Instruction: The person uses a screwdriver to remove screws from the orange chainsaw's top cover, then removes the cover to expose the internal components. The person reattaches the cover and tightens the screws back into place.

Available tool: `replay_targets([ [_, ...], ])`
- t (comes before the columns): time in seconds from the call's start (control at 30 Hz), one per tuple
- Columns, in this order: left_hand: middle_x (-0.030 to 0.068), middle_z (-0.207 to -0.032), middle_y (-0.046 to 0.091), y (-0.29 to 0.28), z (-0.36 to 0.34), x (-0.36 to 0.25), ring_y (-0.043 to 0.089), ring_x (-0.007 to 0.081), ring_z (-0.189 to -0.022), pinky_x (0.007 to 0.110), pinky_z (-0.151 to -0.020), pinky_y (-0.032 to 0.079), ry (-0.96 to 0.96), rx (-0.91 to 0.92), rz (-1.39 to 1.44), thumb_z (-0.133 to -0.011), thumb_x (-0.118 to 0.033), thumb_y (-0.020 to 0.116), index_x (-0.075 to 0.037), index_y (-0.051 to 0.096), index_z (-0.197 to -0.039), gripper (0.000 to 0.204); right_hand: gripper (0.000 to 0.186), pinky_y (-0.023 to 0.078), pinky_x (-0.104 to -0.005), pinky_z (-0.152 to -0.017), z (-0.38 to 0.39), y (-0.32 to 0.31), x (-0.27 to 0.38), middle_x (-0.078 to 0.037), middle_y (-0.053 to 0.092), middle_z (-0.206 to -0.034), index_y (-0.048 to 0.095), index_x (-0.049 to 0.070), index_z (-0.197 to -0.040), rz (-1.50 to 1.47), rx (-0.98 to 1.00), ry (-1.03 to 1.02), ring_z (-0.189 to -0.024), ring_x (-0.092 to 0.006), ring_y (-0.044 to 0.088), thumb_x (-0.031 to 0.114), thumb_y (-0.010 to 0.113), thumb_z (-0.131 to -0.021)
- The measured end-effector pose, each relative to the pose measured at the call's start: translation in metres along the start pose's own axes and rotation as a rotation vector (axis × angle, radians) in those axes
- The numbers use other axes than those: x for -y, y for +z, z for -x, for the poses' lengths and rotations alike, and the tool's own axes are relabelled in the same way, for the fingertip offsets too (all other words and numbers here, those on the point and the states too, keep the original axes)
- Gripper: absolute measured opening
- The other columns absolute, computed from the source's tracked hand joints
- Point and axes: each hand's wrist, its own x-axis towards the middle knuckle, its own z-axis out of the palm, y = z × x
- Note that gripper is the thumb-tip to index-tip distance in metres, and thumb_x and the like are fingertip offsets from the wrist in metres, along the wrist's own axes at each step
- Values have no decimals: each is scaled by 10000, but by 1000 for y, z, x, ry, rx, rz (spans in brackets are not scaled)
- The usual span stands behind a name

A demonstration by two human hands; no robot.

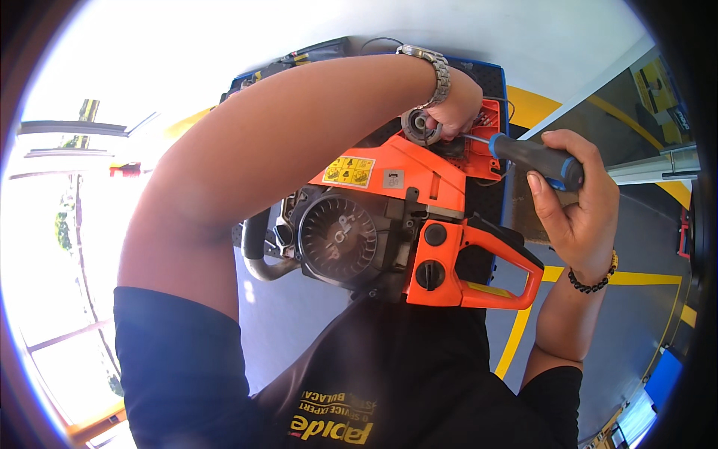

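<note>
An orange and black chainsaw (441, 191) lies in front of me, its round finned black starter side (338, 238) facing up and its orange rear handle (501, 288) toward the right. My left hand (455, 106) reaches across its far side with fingers curled beside a round grey metal part (420, 127). What those fingers pinch is hidden. My right hand (580, 202) grips a screwdriver (535, 159) by its black and blue handle. The screwdriver's shaft points left, its tip near my left fingers, above an orange plastic piece (485, 161).
Under the chainsaw is a dark work surface with a blue edge (502, 78). A black case or bag (321, 51) lies at the far left of it. Yellow lines (516, 337) mark the grey floor. At the right stands a glass-fronted cabinet or partition (628, 120).
</note>
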Motion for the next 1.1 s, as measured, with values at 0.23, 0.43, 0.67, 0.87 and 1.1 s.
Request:
replay_targets([
  [0.23, 40, -984, 747, -2, 4, -2, 736, 173, -754, 328, -638, 583, -73, 13, 108, -814, -107, 748, -103, 779, -1109, 297, 340, 553, -292, -728, -1, 3, -1, -132, 715, -994, 609, 15, -1209, 19, -17, -46, -824, -190, 717, 63, 742, -900],
  [0.43, 112, -883, 755, -2, -3, -4, 737, 258, -809, 403, -742, 570, 97, -37, -195, -794, -187, 745, -80, 773, -1041, 270, 378, 547, -328, -739, -12, 0, 2, -117, 685, -991, 609, 31, -1197, 23, 42, -152, -815, -270, 694, 33, 745, -844],
  [0.67, 106, -903, 755, 24, 2, 25, 721, 318, -930, 456, -805, 554, 126, -349, -151, -805, -208, 716, -183, 786, -967, 178, 324, 541, -371, -793, -34, -4, -6, -146, 661, -1017, 598, 28, -1199, 97, 108, -173, -839, -323, 649, 66, 701, -894],
  [0.87, 98, -901, 748, 21, 20, 12, 717, 314, -885, 438, -797, 561, 193, -397, -63, -839, -199, 686, -139, 736, -976, 158, 375, 524, -382, -749, -44, -24, -3, -165, 660, -965, 560, 10, -1196, -95, 253, 51, -863, -291, 674, 279, 681, -964],
  [1.1, 87, -884, 729, 21, 11, 7, 697, 311, -823, 453, -749, 550, 229, -258, -326, -894, -159, 654, -103, 706, -1009, 139, 305, 515, -419, -756, -40, -17, -12, -190, 649, -926, 550, -3, -1127, -62, 193, -35, -853, -354, 652, 223, 670, -961],
])
